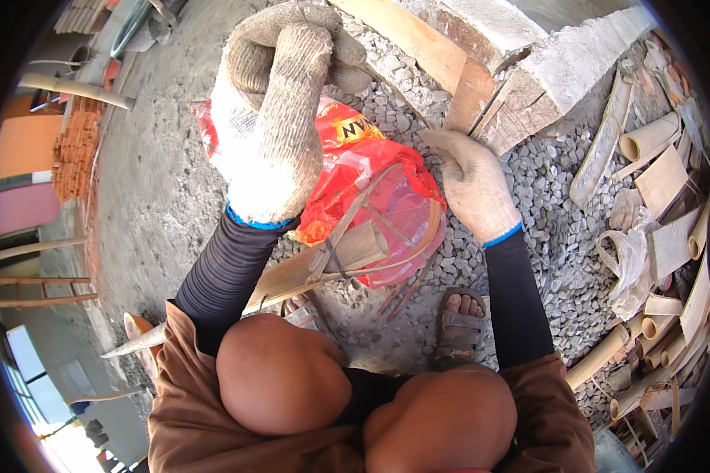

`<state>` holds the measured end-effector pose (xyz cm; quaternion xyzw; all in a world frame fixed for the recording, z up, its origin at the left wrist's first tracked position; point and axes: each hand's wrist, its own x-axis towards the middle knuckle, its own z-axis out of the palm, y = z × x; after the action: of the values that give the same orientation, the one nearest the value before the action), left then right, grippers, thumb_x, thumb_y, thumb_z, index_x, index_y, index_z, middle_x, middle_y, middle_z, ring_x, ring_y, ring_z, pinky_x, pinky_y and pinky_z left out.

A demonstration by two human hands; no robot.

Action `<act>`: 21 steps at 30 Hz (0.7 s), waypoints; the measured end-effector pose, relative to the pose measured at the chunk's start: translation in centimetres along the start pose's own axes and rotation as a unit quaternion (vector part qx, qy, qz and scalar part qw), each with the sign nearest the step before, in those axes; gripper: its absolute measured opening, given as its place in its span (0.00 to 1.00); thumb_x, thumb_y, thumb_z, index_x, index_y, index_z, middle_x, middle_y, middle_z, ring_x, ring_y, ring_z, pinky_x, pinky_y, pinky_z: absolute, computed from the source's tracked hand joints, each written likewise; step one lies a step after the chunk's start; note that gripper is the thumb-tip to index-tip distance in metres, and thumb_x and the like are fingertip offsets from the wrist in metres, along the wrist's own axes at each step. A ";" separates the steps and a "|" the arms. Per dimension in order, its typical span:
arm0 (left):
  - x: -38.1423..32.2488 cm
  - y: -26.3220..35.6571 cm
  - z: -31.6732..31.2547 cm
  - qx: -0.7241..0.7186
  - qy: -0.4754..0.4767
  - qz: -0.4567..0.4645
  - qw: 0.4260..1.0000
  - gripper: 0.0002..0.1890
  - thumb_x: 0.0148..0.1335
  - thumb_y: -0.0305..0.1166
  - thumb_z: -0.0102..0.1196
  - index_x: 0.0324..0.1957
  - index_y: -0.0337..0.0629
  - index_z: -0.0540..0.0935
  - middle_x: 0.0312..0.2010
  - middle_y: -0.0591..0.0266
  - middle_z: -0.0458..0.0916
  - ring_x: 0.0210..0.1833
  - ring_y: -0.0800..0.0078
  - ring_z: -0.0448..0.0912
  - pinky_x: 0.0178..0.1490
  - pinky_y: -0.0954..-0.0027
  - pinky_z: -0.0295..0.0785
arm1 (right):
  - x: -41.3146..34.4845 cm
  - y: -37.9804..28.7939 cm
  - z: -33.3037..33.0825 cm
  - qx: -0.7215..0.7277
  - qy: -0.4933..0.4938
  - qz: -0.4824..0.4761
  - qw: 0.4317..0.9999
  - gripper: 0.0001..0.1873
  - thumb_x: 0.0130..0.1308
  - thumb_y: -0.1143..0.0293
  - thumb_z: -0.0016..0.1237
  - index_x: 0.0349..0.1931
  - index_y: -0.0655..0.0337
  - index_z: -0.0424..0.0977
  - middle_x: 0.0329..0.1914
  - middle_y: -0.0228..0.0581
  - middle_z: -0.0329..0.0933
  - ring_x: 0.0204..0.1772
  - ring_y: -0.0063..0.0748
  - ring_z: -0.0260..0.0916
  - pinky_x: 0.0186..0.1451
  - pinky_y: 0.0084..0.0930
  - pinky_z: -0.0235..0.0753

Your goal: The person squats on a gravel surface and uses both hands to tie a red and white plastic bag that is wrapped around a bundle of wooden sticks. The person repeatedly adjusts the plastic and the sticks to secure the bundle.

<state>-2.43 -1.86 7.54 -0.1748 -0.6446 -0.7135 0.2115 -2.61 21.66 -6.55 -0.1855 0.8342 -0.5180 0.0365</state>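
My left hand (284, 112), in a knitted work glove, is raised close to the camera with its fingers curled in. A thin dark wire (399, 94) runs from its fingertips toward my right hand (476, 180). That gloved hand is lower, its index finger extended and touching or close to the wire's end; its grip is partly hidden. Below and between the hands lies a red plastic bag (355, 165) bearing printed writing. A bent bamboo strip (435, 227) loops across its mouth. A bamboo pole (296, 275), bound with a dark tie, reaches the bag near my left foot.
Loose gravel (538, 177) surrounds the bag. A concrete block (574, 65) and wooden board (417, 35) stand ahead. Cut bamboo pieces (651, 142) and a clear plastic bag (630, 260) lie at right. Bricks (78, 151) are stacked far left, past rough concrete ground (148, 159).
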 end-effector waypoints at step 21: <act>0.3 3.0 4.3 -0.029 -0.286 -0.117 0.951 0.27 0.79 0.38 0.72 0.73 0.38 0.81 0.66 0.55 0.87 0.68 0.67 0.85 0.72 0.58 0.81 | -2.7 -5.1 -1.1 0.157 0.132 -0.058 0.977 0.11 0.84 0.68 0.57 0.53 0.65 0.88 0.49 0.45 0.91 0.53 0.37 0.88 0.58 0.34 0.86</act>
<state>-1.17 2.17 10.69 -0.3010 -0.6732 -0.6716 -0.0713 0.96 21.56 -1.94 -0.1560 0.7280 -0.6633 -0.0756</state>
